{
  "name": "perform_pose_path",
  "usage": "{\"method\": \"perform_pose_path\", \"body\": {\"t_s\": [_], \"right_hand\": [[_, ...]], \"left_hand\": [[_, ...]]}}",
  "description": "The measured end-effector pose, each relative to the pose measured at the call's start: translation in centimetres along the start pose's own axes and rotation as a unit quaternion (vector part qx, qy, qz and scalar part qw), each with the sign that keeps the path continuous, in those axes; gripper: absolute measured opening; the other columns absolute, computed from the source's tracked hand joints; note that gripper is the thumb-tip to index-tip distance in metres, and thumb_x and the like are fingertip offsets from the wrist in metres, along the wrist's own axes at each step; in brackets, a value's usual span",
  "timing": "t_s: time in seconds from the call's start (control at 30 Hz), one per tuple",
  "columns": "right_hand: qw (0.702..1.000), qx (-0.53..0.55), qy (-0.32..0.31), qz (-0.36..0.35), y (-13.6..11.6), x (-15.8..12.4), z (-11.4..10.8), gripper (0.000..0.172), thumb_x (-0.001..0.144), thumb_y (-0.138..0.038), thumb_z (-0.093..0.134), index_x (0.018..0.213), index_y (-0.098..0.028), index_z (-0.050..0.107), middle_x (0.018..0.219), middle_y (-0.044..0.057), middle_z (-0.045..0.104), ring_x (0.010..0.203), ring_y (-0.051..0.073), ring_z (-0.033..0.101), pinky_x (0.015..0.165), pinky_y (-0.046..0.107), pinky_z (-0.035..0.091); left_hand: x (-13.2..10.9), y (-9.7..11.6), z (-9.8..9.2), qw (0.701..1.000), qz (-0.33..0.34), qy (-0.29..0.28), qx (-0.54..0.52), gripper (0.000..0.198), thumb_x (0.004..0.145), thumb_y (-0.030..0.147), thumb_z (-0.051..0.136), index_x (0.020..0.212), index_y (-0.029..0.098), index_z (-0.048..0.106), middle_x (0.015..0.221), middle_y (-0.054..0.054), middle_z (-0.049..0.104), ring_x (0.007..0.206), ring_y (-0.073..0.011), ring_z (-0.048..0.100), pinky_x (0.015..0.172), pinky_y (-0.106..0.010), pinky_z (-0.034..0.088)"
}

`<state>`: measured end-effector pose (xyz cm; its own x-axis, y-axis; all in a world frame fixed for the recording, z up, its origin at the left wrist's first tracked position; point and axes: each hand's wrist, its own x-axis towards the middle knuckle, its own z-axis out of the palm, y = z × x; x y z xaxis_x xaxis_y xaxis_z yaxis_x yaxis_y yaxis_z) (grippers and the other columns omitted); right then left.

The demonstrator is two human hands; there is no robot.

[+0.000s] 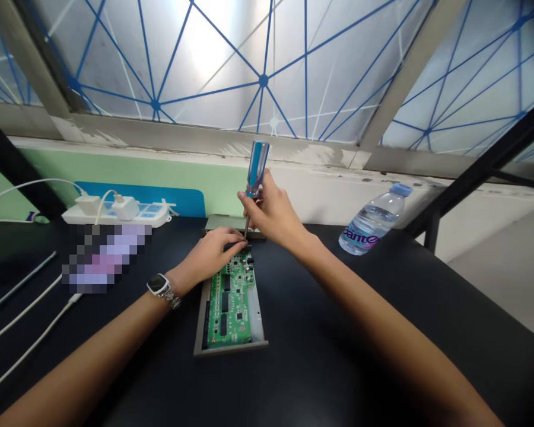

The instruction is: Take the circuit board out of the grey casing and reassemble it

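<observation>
My right hand [273, 207] grips a screwdriver [257, 169] with a clear and blue handle, held nearly upright, its shaft pointing down. The tip meets the far end of a green circuit board [234, 302] seated in a grey metal tray [200, 332]. At that same end my left hand [216, 252] rests over the board, thumb and forefinger closed together beside the tip. What they pinch, if anything, is hidden. A watch [159, 285] is on my left wrist. Behind the hands lies a flat metal piece [218, 223], partly covered by them.
On the black table [320, 367], a tilted-looking water bottle [374, 219] stands at the right. A white power strip [151, 214] with plugs and cables is at the back left, near a blurred-out object [111, 258]. Window and wall bound the far side.
</observation>
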<state>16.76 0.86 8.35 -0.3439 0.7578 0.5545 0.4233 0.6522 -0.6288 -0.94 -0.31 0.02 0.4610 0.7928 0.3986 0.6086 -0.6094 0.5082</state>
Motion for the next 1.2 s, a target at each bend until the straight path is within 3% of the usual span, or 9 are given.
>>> {"method": "perform_pose_path", "body": {"t_s": [1.2], "right_hand": [[1.000, 0.015, -0.002, -0.003, 0.97, -0.03, 0.22, 0.019, 0.097, -0.035, 0.055, 0.104, -0.025, 0.040, 0.069, -0.003, 0.060, 0.059, 0.018, 0.062, 0.056, 0.031, 0.046]], "left_hand": [[-0.08, 0.39, 0.03, 0.999, -0.036, -0.008, 0.038, 0.028, 0.098, 0.039, 0.051, 0.104, 0.023, 0.073, 0.111, -0.007, 0.073, 0.105, -0.0270, 0.066, 0.091, -0.040, 0.051]]}}
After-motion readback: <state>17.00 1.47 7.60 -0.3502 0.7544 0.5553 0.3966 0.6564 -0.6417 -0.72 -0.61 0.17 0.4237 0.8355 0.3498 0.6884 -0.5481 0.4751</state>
